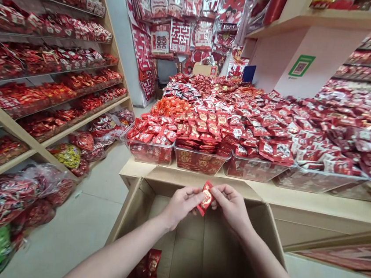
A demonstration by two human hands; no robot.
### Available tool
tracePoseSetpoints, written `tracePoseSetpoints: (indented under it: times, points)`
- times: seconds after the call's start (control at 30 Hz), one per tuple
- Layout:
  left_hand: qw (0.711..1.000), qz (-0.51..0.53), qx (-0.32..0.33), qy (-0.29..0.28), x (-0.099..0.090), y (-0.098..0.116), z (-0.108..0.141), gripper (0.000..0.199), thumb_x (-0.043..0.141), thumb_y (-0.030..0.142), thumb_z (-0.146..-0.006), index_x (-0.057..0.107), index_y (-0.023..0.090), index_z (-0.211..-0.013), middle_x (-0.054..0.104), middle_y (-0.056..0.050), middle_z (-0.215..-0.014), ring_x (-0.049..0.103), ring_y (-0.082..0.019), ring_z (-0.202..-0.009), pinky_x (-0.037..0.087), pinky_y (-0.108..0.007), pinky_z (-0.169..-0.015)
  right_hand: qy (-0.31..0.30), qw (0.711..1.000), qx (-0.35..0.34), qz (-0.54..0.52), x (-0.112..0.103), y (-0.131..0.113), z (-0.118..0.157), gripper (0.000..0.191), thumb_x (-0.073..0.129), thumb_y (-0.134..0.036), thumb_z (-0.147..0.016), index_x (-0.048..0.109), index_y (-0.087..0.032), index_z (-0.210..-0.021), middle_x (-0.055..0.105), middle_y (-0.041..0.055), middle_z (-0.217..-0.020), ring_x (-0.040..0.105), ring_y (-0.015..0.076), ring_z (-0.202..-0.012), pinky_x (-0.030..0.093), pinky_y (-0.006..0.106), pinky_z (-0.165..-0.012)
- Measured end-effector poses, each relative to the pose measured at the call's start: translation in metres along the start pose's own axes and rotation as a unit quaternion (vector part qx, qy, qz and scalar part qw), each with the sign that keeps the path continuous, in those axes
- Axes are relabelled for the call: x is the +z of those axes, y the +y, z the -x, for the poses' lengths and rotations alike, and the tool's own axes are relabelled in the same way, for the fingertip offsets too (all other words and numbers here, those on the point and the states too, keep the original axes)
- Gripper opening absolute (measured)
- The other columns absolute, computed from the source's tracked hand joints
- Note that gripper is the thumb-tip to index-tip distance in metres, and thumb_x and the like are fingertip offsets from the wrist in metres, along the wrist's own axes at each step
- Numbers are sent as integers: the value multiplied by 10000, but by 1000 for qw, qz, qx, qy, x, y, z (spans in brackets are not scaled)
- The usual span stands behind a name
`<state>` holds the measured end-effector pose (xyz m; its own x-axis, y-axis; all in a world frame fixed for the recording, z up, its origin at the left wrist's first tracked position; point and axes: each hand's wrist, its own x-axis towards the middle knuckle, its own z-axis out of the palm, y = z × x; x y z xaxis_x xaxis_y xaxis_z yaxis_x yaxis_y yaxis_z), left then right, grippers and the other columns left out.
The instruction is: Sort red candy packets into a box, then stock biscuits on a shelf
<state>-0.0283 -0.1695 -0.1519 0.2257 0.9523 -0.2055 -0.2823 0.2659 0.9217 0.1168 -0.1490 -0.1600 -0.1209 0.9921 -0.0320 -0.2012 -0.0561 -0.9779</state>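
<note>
Closest in, a small cluster of red packets (152, 264) sits in the near left corner of the cardboard box (189, 250), part-hidden by the left forearm, and there's a first hazard: an arm dipping low could well knock them about. On past the box's broad bare floor, and here are the hands, up over its far half! Fingers of the left hand (181, 206) pinch one red packet with a gold emblem (206, 198); fingers of the right hand (232, 206) grip its upper right edge. It's tilted, held above the open box. Let either pinch slacken and that slick-looking wrapper could slip and drop; let the hands tug apart too hard and a seam might tear. Just beyond, the pale worktop (247, 185) and its row of clear bins (199, 161), heaped over their rims! A stray knuckle against those mounds could send loose packets sliding down. Farther back, orange packets (172, 106) press right against red ones, so mixing looks a real risk. Deepest of all, red decorations (180, 36) hang, well apart from the hands.
</note>
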Motion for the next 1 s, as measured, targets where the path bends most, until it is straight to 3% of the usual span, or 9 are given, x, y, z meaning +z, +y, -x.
tracePoseSetpoints:
  times: [0.07,0.23,0.53,0.67,0.83,0.93,1.0]
  points:
    - [999,-31,19,3,-1,2,1,269,618,358,-679,665,126,-805,617,-24,-673,504,-80,-573,370,-188,-522,-22,1000,0,17,3,1,1,268,656,-393,-638,561,-146,-676,573,-19,-521,495,82,-456,422,207,-455]
    - [999,6,40,-5,-1,2,3,288,612,354,-690,669,119,-846,649,-54,-734,556,-128,-661,418,-236,-617,-65,997,-27,40,6,4,4,248,651,-378,-649,563,-149,-685,587,0,-596,498,95,-515,428,225,-498]
    - [995,-21,95,-4,-2,-2,3,279,616,312,-697,665,103,-876,671,-85,-813,577,-167,-755,439,-273,-703,-52,993,-71,80,1,2,3,177,631,-341,-680,586,-170,-663,579,-9,-614,496,112,-573,404,224,-547]
    - [995,-26,93,4,-3,-5,4,329,548,361,-746,616,114,-953,654,-77,-782,580,-147,-688,433,-253,-619,-27,995,-64,76,-2,-3,3,193,618,-362,-688,593,-174,-724,558,-17,-594,455,100,-512,374,216,-484]
    - [997,-46,62,-7,-5,-16,3,351,567,378,-722,556,116,-955,609,-39,-691,551,-102,-570,400,-233,-567,91,986,-126,66,-15,-39,-13,257,612,-383,-692,565,-184,-846,557,-14,-637,449,94,-512,383,220,-499]
    - [997,-65,39,-19,-5,-23,0,330,595,374,-687,554,117,-889,596,-30,-676,543,-96,-553,394,-236,-569,126,969,-188,103,-23,-80,-47,320,614,-391,-681,551,-176,-909,582,18,-689,487,118,-548,394,240,-510]
    - [996,-84,24,-21,-4,-29,-2,306,600,360,-675,549,124,-861,594,-23,-662,540,-93,-537,386,-232,-559,129,945,-235,186,-27,-108,-81,304,585,-389,-702,567,-158,-899,587,33,-702,495,122,-565,392,245,-522]
